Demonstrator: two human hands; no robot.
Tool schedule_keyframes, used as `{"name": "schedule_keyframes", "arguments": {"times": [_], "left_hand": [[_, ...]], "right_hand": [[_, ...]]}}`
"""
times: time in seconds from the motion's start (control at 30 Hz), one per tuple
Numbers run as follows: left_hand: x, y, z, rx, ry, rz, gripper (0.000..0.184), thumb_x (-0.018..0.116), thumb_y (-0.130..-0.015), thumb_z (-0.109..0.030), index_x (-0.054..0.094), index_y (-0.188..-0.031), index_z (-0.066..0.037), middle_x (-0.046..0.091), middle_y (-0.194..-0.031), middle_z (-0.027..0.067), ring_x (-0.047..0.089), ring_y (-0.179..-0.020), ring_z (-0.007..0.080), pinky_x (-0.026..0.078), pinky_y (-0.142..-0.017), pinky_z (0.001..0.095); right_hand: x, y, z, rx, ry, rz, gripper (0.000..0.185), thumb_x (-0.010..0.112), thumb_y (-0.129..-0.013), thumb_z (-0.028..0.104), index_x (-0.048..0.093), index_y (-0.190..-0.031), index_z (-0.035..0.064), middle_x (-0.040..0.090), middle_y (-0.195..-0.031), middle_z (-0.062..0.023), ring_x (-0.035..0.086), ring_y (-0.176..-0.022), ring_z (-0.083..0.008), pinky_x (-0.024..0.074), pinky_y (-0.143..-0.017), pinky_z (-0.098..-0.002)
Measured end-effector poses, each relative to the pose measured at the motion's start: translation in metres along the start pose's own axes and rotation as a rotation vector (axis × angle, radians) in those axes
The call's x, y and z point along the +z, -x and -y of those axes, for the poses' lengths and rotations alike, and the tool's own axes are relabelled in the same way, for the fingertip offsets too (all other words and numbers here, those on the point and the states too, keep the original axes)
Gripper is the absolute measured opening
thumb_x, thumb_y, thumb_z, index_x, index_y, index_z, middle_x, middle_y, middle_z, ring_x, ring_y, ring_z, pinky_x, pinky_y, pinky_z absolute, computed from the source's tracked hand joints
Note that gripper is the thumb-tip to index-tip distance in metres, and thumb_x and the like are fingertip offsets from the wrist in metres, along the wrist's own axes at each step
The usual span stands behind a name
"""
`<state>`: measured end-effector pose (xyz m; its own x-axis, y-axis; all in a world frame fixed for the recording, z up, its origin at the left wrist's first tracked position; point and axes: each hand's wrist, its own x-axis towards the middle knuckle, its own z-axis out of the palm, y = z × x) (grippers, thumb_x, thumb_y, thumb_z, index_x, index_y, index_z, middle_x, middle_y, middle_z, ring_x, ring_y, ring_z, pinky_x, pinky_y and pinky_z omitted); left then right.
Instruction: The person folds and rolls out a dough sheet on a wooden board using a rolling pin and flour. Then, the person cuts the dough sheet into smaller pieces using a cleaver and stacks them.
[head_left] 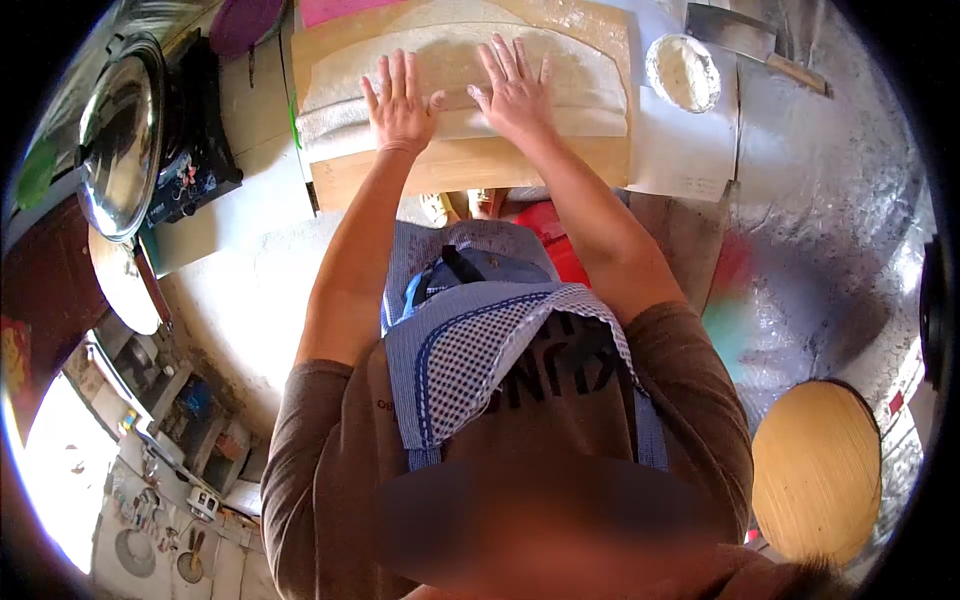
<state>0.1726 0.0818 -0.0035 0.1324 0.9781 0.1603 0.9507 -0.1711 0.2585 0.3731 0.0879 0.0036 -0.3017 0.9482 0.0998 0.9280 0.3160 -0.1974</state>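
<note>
A wide sheet of floured dough [455,75] lies on a wooden board [470,160], its near edge folded over in a strip. My left hand [402,105] rests flat on the left part of the dough, fingers spread and dusted with flour. To the right of it, my right hand [515,90] lies on the dough too, palm down with its fingers apart. Neither hand grips anything. The two hands are side by side with a gap between the thumbs.
Right of the board stands a bowl of white flour [683,73], with a cleaver [735,32] behind it. At left, a lidded pot [122,135] sits by a black stove [200,160]. A round wooden board [817,470] is at lower right.
</note>
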Motion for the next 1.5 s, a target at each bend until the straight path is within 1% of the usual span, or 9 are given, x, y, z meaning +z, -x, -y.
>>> {"name": "schedule_keyframes", "arguments": {"times": [0.07,0.2,0.33,0.57,0.73,0.97,1.1,1.33,1.5], "left_hand": [[-0.003,0.023,-0.002,-0.018,0.031,-0.007,0.078,0.029,-0.097,-0.062,0.018,-0.156,-0.012,0.012,-0.163,0.0089,0.010,-0.151,0.0295,0.001,-0.120,0.0575],[-0.027,0.127,-0.012,0.057,0.017,0.210,0.076,0.030,-0.097,-0.061,0.020,-0.156,-0.014,0.013,-0.163,0.0089,0.009,-0.150,0.0316,0.003,-0.120,0.0552],[-0.022,0.102,0.002,0.094,-0.125,0.231,0.078,0.032,-0.096,-0.064,0.022,-0.155,-0.013,0.018,-0.162,0.0098,0.013,-0.150,0.0311,0.007,-0.121,0.0535],[-0.013,0.039,0.015,-0.020,-0.138,-0.010,0.079,0.035,-0.096,-0.063,0.024,-0.155,-0.012,0.017,-0.162,0.0125,0.012,-0.150,0.0322,0.006,-0.119,0.0584],[-0.051,0.135,0.013,-0.012,0.152,0.251,0.077,0.046,-0.096,-0.051,0.020,-0.156,-0.010,0.017,-0.163,0.0090,0.009,-0.151,0.0304,0.002,-0.120,0.0545],[-0.038,0.078,0.083,0.008,-0.084,0.013,0.069,0.028,-0.100,-0.055,0.024,-0.155,-0.013,0.019,-0.162,0.0092,0.014,-0.150,0.0311,0.003,-0.120,0.0566],[-0.034,0.032,0.096,-0.083,-0.126,-0.055,0.071,0.033,-0.098,-0.055,0.021,-0.156,-0.016,0.019,-0.163,0.0044,0.013,-0.150,0.0271,0.001,-0.120,0.0557],[-0.057,0.143,0.078,-0.063,-0.121,0.160,0.068,0.038,-0.097,-0.049,0.024,-0.156,-0.019,0.020,-0.162,0.0041,0.011,-0.151,0.0304,0.000,-0.120,0.0559],[-0.038,0.041,0.110,-0.048,-0.105,-0.059,0.066,0.029,-0.100,-0.056,0.023,-0.155,-0.021,0.020,-0.162,0.0039,0.013,-0.150,0.0294,0.000,-0.118,0.0603]], "right_hand": [[-0.005,0.015,0.004,0.037,-0.008,0.115,0.073,0.035,-0.095,0.065,0.020,-0.155,0.0268,0.007,-0.164,0.0034,0.005,-0.151,-0.0260,0.0001,-0.116,-0.0658],[-0.031,0.115,0.024,-0.097,-0.084,0.192,0.069,0.057,-0.091,0.051,0.036,-0.150,0.0237,0.017,-0.162,0.0069,0.008,-0.151,-0.0280,0.0097,-0.117,-0.0638],[-0.021,0.090,0.012,-0.127,-0.079,0.128,0.068,0.062,-0.089,0.047,0.037,-0.150,0.0289,0.024,-0.160,0.0080,0.013,-0.150,-0.0289,0.0173,-0.113,-0.0663],[-0.015,0.025,-0.007,0.028,-0.046,0.020,0.067,0.050,-0.095,0.052,0.032,-0.152,0.0234,0.024,-0.160,-0.0055,0.014,-0.149,-0.0316,0.0124,-0.113,-0.0686],[-0.047,0.123,-0.001,-0.120,-0.294,0.161,0.066,0.061,-0.091,0.038,0.037,-0.149,0.0176,0.026,-0.160,-0.0020,0.015,-0.149,-0.0312,0.0129,-0.117,-0.0619],[-0.036,0.082,-0.072,0.034,0.107,0.025,0.067,0.059,-0.091,0.046,0.035,-0.151,0.0246,0.028,-0.159,-0.0003,0.018,-0.149,-0.0289,0.0126,-0.117,-0.0612],[-0.035,0.036,-0.083,0.187,0.134,0.031,0.070,0.055,-0.092,0.051,0.029,-0.153,0.0263,0.023,-0.161,0.0015,0.018,-0.149,-0.0280,0.0129,-0.116,-0.0625],[-0.040,0.139,-0.066,0.092,0.019,0.020,0.063,0.056,-0.092,0.044,0.041,-0.148,0.0197,0.032,-0.157,-0.0014,0.021,-0.147,-0.0303,0.0140,-0.115,-0.0642],[-0.040,0.036,-0.084,0.204,0.163,-0.016,0.064,0.055,-0.093,0.044,0.034,-0.151,0.0238,0.027,-0.159,-0.0005,0.021,-0.147,-0.0283,0.0094,-0.116,-0.0626]]}}
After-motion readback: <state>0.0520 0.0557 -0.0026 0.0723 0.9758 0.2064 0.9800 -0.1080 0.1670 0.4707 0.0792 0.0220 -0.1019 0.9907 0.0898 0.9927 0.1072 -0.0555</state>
